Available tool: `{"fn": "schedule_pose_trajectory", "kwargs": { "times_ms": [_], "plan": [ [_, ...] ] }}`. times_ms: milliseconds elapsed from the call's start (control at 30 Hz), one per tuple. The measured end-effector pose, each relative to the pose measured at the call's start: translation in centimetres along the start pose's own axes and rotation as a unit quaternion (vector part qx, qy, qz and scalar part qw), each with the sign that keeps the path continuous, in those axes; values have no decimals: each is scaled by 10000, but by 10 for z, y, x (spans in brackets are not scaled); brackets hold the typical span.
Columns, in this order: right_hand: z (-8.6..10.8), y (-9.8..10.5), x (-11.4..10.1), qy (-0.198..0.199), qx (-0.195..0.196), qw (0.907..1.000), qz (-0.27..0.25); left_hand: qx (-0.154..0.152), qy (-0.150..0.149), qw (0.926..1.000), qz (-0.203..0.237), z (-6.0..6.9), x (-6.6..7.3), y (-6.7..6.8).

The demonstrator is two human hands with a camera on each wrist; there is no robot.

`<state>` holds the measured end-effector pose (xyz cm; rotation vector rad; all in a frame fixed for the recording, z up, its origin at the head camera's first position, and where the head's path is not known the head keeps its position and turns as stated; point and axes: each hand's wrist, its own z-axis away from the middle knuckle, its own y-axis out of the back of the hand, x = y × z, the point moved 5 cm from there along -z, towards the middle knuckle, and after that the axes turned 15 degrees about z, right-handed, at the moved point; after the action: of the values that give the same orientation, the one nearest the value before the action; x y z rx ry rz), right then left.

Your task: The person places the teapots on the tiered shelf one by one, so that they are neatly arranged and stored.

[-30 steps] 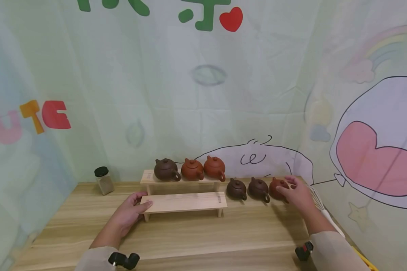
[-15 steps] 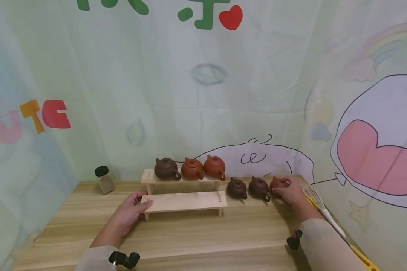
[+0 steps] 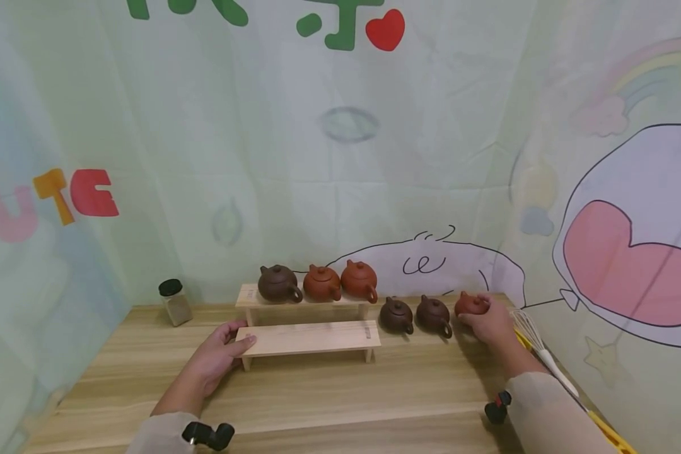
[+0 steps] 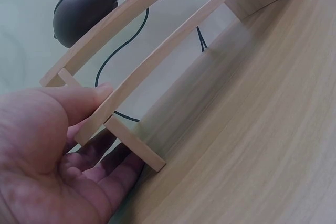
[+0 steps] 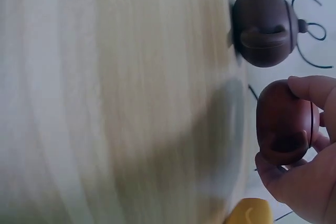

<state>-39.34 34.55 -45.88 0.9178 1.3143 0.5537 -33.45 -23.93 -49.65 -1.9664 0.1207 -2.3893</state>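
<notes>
My right hand (image 3: 490,321) grips a reddish-brown clay teapot (image 3: 470,305) around its sides. In the right wrist view this teapot (image 5: 283,121) appears raised off the table, with a shadow beside it. Two dark brown teapots, one nearer the stand (image 3: 396,317) and one nearer my right hand (image 3: 433,315), sit on the table. My left hand (image 3: 218,356) holds the left end of the lower wooden shelf (image 3: 312,338), thumb on top and fingers beneath. On the upper shelf (image 3: 248,296) stand a dark teapot (image 3: 277,284) and two orange-red teapots, a smaller (image 3: 320,284) and a larger (image 3: 357,280).
A black-lidded glass jar (image 3: 174,304) stands at the back left of the wood-grain table (image 3: 295,403). At the right edge lie a whisk (image 3: 550,359) and a yellow-handled tool (image 3: 607,432). A printed curtain (image 3: 284,157) hangs behind.
My right hand has closed around the reddish-brown teapot and moved it slightly up and to the right, away from the dark teapot. The left hand has stayed on the shelf.
</notes>
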Motion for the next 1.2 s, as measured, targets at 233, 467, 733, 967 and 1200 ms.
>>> {"fn": "schedule_pose_trajectory", "kwargs": {
  "times_ms": [233, 467, 733, 967, 1200],
  "plan": [
    [25, 20, -14, 339, 354, 9985, -247, 6, -7, 10000, -4, 0, 0, 0],
    [61, 21, -40, 799, 354, 9954, -383, -23, 45, 10000, 28, 1, -1, -1],
    [105, -2, -81, 1173, -56, 9919, -492, -29, 49, 10000, 11, 0, -2, 0],
    [143, -36, -123, 1578, -266, 9822, -979, -45, 64, 10000, -43, 0, 0, 1],
    [176, -72, -163, 2130, -925, 9653, -1195, -62, 90, 9999, -30, 1, -1, 0]
  ]
}}
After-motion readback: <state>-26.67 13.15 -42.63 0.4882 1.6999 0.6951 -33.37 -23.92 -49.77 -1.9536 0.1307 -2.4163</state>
